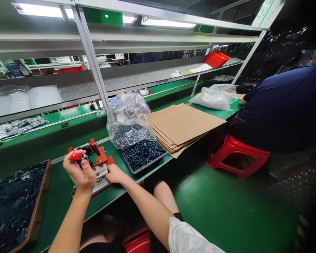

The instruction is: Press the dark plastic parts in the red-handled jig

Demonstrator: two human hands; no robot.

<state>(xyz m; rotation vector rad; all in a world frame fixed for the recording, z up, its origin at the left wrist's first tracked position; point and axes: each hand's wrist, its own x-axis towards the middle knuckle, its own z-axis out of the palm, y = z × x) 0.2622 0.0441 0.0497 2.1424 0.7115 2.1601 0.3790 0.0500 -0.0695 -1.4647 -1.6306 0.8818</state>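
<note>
My left hand (80, 174) is wrapped around the red-tipped lever (76, 156) of a toggle clamp. The clamp belongs to a small bench fixture (102, 159) with orange-red blocks and a metal bed, standing on the green bench. On the fixture's right side, my right hand (115, 174) is closed at the edge of the metal bed. Its fingertips are partly hidden, and what they pinch is too small to make out. Just right of the fixture, a black tray (144, 160) holds many small dark screw-like parts, partly covered by a clear plastic bag (130, 117).
A brown crate (39, 200) of dark parts stands at the left. Flat cardboard sheets (184, 123) lie right of the tray, with a filled plastic bag (213, 98) beyond. A co-worker (284, 105) sits at the right near a red stool (238, 154). Metal-framed shelves rise behind the bench.
</note>
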